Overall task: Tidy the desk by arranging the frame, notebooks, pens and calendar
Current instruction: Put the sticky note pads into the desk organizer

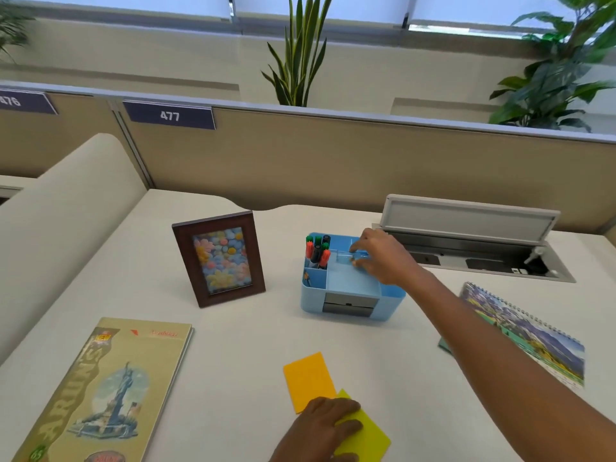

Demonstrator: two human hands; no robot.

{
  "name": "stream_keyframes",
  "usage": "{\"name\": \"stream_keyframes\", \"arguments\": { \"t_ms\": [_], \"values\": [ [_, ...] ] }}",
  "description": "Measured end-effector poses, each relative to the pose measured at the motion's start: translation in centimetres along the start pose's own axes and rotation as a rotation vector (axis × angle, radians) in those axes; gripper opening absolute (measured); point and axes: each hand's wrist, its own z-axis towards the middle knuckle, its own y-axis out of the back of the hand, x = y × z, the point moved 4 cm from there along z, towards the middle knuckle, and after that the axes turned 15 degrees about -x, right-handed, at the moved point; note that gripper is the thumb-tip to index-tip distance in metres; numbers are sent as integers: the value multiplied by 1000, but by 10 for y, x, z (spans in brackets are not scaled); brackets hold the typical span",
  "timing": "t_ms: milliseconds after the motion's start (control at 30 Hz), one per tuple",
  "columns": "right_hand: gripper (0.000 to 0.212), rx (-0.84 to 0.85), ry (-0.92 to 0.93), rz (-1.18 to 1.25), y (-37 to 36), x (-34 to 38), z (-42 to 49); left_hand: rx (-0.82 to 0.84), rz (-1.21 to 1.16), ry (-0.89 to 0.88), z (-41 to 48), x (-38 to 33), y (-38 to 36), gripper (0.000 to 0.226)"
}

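A brown picture frame point(218, 260) with a flower picture stands upright left of centre. Right of it is a blue desk organizer point(350, 285), with several marker pens point(318, 250) upright in its back left compartment. My right hand point(383, 258) reaches into the organizer's back right part, its thumb and fingers curled on an inner wall there. A tan notebook point(106, 388) lies flat at the front left. A spiral-bound calendar point(533, 331) lies at the right, partly behind my right forearm. My left hand point(320, 428) rests flat on a yellow-green pad point(366, 438).
An orange sticky pad point(308, 375) lies next to the yellow-green one. An open cable hatch point(466, 225) is set in the desk behind the organizer. A beige partition runs along the desk's back and a curved divider along its left side.
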Motion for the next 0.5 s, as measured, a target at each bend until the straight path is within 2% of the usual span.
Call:
{"name": "stream_keyframes", "arguments": {
  "t_ms": [233,333,400,433,500],
  "values": [
    [40,-5,9,-24,-2,-5,3,69,-3,-19,2,0,-4,38],
    [51,-6,-16,-35,1,-7,-1,-5,87,-47,3,-2,-3,40],
    [56,-99,-67,14,14,-7,-8,-63,111,-22,3,-6,1,42],
    [53,-200,-103,67,24,-6,-15,-107,93,27,2,-8,6,44],
    [35,-436,-164,223,45,2,-42,-230,47,171,-6,-11,16,42]
  ]
}}
